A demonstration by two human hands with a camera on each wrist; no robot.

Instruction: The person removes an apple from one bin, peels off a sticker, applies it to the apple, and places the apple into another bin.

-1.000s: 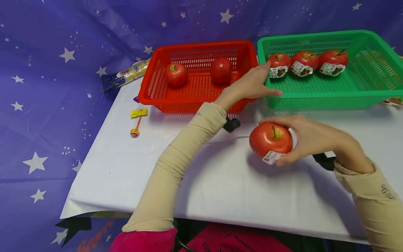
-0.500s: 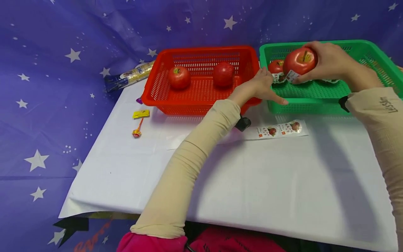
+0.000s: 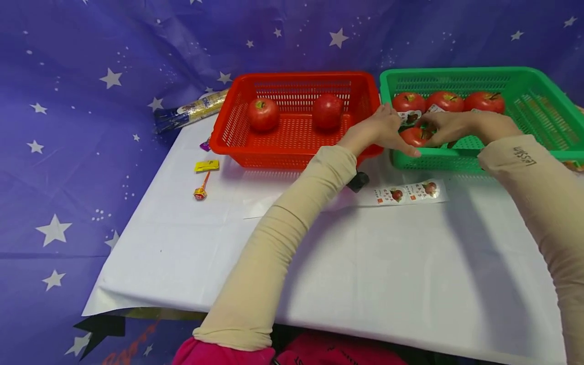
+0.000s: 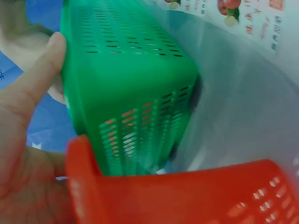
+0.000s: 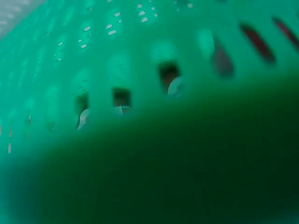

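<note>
clamping an apple (image 3: pixel 412 137), fingers of the right hand (image 3: pixel 465 125) around it, inside the green basket (image 3: pixel 438 161)

I see a blue-purple backdrop (image 3: pixel 59 167) filling the top of the frame and its whole left side, scattered with white stars (image 3: pixel 53 229) and small white dots. It looks glossy and creased, with a thin horizontal line at the lower left. A table (image 3: pixel 173 268) under a white cover spreads across the middle and right, its left edge slanting down toward the lower left. Below its front edge, at the lower left, I make out a dark pointed shape (image 3: pixel 104 327) and blurred red lettering (image 3: pixel 132 347). The light is fairly even; a soft grey shadow (image 3: pixel 493 274) falls down the right part of the cover.
</note>
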